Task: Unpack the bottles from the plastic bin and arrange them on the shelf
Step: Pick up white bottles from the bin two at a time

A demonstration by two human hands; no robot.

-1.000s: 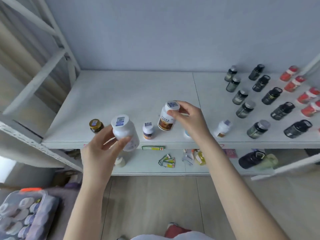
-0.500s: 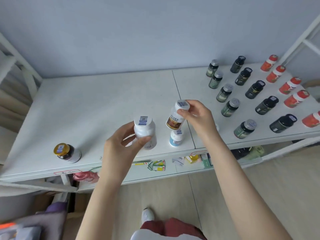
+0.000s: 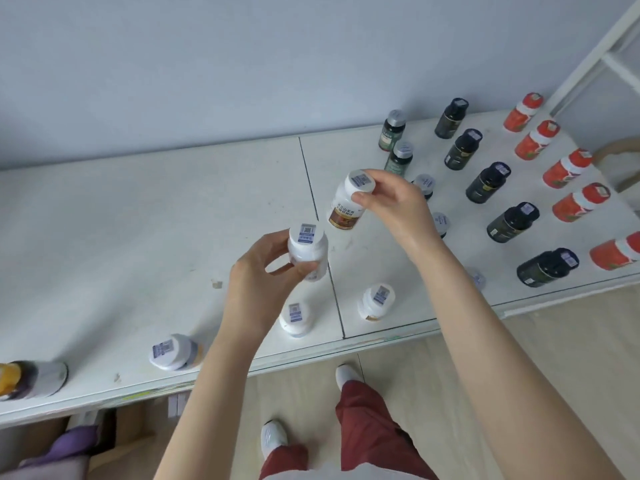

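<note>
Fingers of each hand pinch a smooth, round white plastic bottle: left hand (image 3: 258, 289), right hand (image 3: 398, 209).

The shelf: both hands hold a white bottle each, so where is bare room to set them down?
The shelf top is bare left of the panel seam, between the wall and the front-edge bottles. A smaller bare patch lies by the seam under the right hand. The right end is crowded with dark bottles and red bottles.

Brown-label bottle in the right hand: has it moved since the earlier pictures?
Yes. The brown-label bottle crossed the shelf seam from left to right.
</note>
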